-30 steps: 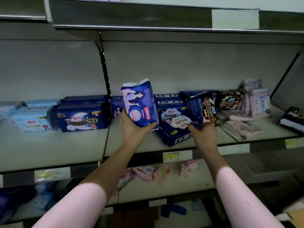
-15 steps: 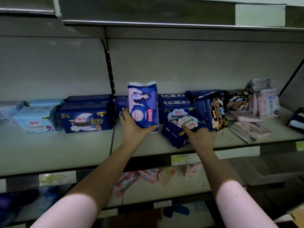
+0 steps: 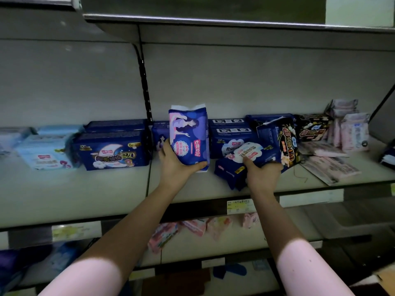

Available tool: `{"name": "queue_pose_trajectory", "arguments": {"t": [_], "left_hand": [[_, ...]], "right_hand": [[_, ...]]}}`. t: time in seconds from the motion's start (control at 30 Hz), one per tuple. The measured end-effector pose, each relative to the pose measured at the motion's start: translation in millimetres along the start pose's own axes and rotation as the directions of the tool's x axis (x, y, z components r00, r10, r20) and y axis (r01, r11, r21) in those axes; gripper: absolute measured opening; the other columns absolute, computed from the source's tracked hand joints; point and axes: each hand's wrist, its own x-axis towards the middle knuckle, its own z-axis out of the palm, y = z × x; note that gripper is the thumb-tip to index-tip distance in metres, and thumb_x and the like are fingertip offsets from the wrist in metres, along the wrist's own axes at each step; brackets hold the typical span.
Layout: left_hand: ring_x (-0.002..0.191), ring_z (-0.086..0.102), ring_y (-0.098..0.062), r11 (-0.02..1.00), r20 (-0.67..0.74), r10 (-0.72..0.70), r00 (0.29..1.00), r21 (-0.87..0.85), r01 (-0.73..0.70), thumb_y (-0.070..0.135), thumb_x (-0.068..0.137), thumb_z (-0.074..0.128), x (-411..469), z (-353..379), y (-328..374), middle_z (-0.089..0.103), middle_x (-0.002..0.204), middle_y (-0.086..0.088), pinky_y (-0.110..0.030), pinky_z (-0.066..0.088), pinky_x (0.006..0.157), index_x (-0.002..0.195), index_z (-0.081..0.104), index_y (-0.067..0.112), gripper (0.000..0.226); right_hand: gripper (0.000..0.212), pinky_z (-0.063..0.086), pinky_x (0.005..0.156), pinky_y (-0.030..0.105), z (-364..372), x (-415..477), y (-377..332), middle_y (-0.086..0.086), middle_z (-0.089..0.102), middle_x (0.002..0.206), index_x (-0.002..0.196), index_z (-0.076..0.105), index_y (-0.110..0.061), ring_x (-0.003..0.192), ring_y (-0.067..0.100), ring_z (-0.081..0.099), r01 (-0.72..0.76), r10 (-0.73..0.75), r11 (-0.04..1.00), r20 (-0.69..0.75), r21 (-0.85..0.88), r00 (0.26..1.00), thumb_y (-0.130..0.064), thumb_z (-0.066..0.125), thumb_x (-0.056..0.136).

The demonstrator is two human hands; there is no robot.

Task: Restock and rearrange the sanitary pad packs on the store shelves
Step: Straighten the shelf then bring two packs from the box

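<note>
Lowered since a second ago: the upright blue pack [image 3: 189, 135] now has its bottom edge down at the shelf [image 3: 106, 195]. Whether it rests on the board, I cannot tell, as my left hand [image 3: 175, 165] covers that corner. The left hand grasps this pack, thumb across the lower front, with the fingers hidden behind it.

My right hand [image 3: 261, 176] has shifted left onto the tilted blue pack [image 3: 245, 159], which lies just right of the upright one. The thumb presses its top face and the fingers curl under its near edge, out of sight. A black pack [image 3: 286, 142] leans against the right side of the tilted pack. Whether my right hand also holds it cannot be determined.

Behind the tilted pack stands a stack of blue packs [image 3: 230, 137], partly hidden. To the left sits a wide blue pack [image 3: 111, 150], and further left are pale blue packs [image 3: 44, 152], blurred and cut off at the edge. On the far right are pink packs [image 3: 350, 133], their print illegible. On the lower shelf, small pink packs [image 3: 196, 227] lie in shadow.
</note>
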Motion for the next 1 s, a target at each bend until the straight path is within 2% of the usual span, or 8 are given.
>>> {"name": "queue_pose_trajectory", "arguments": {"t": [0.07, 0.2, 0.3, 0.43, 0.57, 0.67, 0.83, 1.0], "left_hand": [[0.117, 0.048, -0.015, 0.998, 0.008, 0.01, 1.0, -0.065, -0.01, 0.014, 0.055, 0.093, -0.5, -0.5, 2.4, 0.048, 0.128, -0.001, -0.027, 0.045, 0.095, 0.134, 0.033, 0.013, 0.099], [0.097, 0.051, 0.007, 0.986, 0.041, 0.011, 0.999, -0.168, -0.003, 0.003, 0.061, 0.088, -6.4, -2.0, 10.4, 0.05, 0.114, 0.011, 0.0, 0.044, 0.074, 0.127, 0.032, 0.018, 0.088], [0.102, 0.052, 0.003, 0.979, 0.066, 0.004, 0.998, -0.203, 0.01, 0.004, 0.061, 0.088, -10.7, 2.4, 13.0, 0.05, 0.12, 0.006, -0.004, 0.045, 0.076, 0.13, 0.031, 0.016, 0.09], [0.104, 0.055, -0.006, 0.971, 0.086, -0.024, 0.996, -0.233, 0.044, 0.004, 0.063, 0.086, -21.5, 12.6, 26.1, 0.053, 0.119, 0.003, -0.011, 0.048, 0.078, 0.131, 0.031, 0.011, 0.088], [0.087, 0.059, 0.003, 0.909, 0.131, -0.068, 0.989, -0.4, 0.116, 0.009, 0.088, 0.064, -42.5, 25.3, 49.4, 0.057, 0.105, 0.009, -0.011, 0.052, 0.069, 0.122, 0.033, 0.016, 0.046], [0.093, 0.061, -0.005, 0.905, 0.115, -0.057, 0.992, -0.415, 0.1, 0.016, 0.093, 0.058, -54.8, 35.6, 57.8, 0.06, 0.115, 0.0, -0.017, 0.054, 0.078, 0.127, 0.036, 0.012, 0.041], [0.093, 0.063, -0.004, 0.896, 0.131, -0.027, 0.991, -0.437, 0.082, 0.021, 0.092, 0.059, -95.3, 68.3, 87.0, 0.06, 0.114, 0.003, -0.013, 0.053, 0.069, 0.126, 0.038, 0.015, 0.04], [0.084, 0.062, 0.001, 0.897, 0.114, -0.039, 0.993, -0.434, 0.086, 0.018, 0.093, 0.06, -148.5, 112.1, 118.8, 0.06, 0.104, 0.007, -0.013, 0.052, 0.072, 0.119, 0.038, 0.016, 0.035]], "right_hand": [[0.073, 0.043, 0.101, 0.037, -2.2, -1.6, -2.9, 0.02, 0.046, 0.135, 0.131, 0.03, 0.0, 0.121, 0.032, 0.053, 0.059, -0.059, 0.992, -0.009, 0.114, 0.998, -0.014, 0.077, 0.078], [0.071, 0.046, 0.101, 0.035, -13.1, -12.4, -18.9, 0.006, 0.048, 0.129, 0.136, 0.03, -0.006, 0.114, 0.019, 0.055, 0.15, -0.161, 0.944, 0.012, 0.295, 0.987, -0.006, 0.073, 0.08], [0.063, 0.05, 0.098, 0.037, -24.1, -18.3, -28.2, -0.001, 0.052, 0.12, 0.132, 0.035, -0.012, 0.109, 0.014, 0.059, 0.176, -0.213, 0.913, 0.064, 0.367, 0.975, 0.0, 0.07, 0.081], [0.054, 0.056, 0.087, 0.036, -45.2, -22.7, -31.9, -0.013, 0.057, 0.104, 0.124, 0.039, -0.022, 0.094, 0.002, 0.061, 0.061, -0.164, 0.881, 0.182, 0.47, 0.97, -0.001, 0.068, 0.084], [0.055, 0.057, 0.06, 0.019, -77.4, -20.9, -30.3, -0.006, 0.059, 0.112, 0.13, 0.043, -0.017, 0.093, 0.005, 0.062, 0.052, -0.179, 0.878, 0.226, 0.475, 0.957, -0.001, 0.068, 0.084], [0.058, 0.058, 0.07, 0.021, -96.0, -18.3, -28.9, 0.006, 0.056, 0.129, 0.132, 0.045, -0.009, 0.097, 0.006, 0.061, 0.137, -0.242, 0.89, 0.197, 0.435, 0.95, 0.005, 0.069, 0.081], [0.058, 0.052, 0.093, 0.048, -158.4, -13.4, -18.5, 0.005, 0.058, 0.127, 0.127, 0.047, -0.016, 0.109, 0.014, 0.061, 0.212, -0.314, 0.887, 0.2, 0.409, 0.928, -0.008, 0.074, 0.076], [0.066, 0.051, 0.094, 0.031, -233.5, -9.3, -7.9, 0.003, 0.057, 0.126, 0.125, 0.048, -0.018, 0.111, 0.018, 0.059, 0.285, -0.378, 0.872, 0.177, 0.398, 0.909, -0.017, 0.074, 0.064]]}}
